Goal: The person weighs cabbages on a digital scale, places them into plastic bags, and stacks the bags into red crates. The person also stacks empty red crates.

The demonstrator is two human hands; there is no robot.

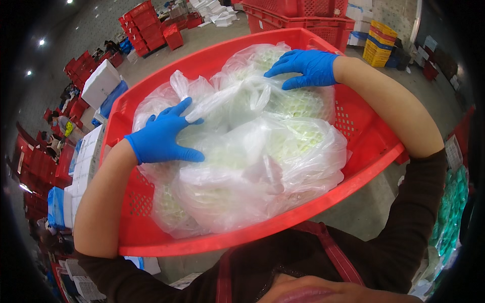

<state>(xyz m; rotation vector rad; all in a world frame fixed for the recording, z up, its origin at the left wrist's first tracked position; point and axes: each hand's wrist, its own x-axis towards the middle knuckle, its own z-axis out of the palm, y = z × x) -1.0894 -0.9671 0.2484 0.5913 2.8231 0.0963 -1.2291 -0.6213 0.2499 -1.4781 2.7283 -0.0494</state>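
Several clear plastic bags [227, 197] fill a large red plastic crate [262, 227] in front of me. Through the film show pale green, rounded things in foam netting [303, 104]; their kind is hard to make out. My left hand [169, 134], in a blue glove, rests with spread fingers on the bags at the left, beside a gathered strip of film. Across the crate, at the far right, my right hand [308, 68], gloved in blue too, lies with fingers stretched over another bag. Neither hand is closed round anything.
Stacked red crates [303, 22] stand just beyond mine. Yellow crates [379, 44] are at the far right, white foam boxes [88, 161] along the left. Green bagged goods [449, 217] lie at the lower right. Other people [60, 123] are far off at the left.
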